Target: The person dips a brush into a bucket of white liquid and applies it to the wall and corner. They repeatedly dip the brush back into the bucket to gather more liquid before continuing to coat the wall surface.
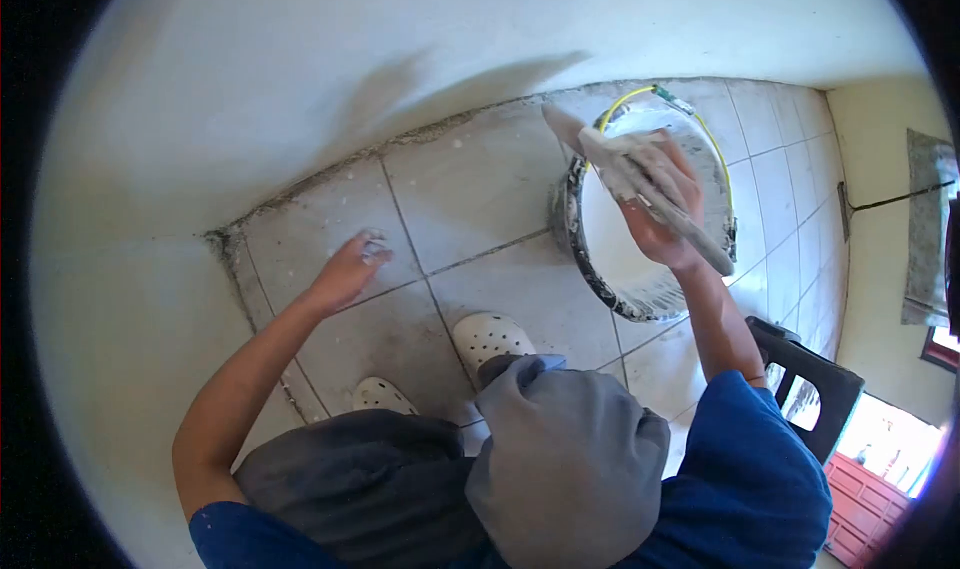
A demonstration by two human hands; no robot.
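My right hand, smeared with white, grips a plastering trowel over a large round bucket. White paste coats the trowel, whose long blade slants across the opening. The bucket has a dark, paste-crusted rim and a yellow handle resting at its far side. Inside it lies white paste, partly hidden by the trowel and my forearm. To the left, my left hand hangs above the floor tiles. Its white-coated fingers are loosely bent and slightly apart, with nothing visible in them.
A pale wall runs ahead, meeting the tiled floor along a rough, dirty edge. My light clogs stand near the bucket. A black plastic object is at the right, with a long-handled tool against the far wall.
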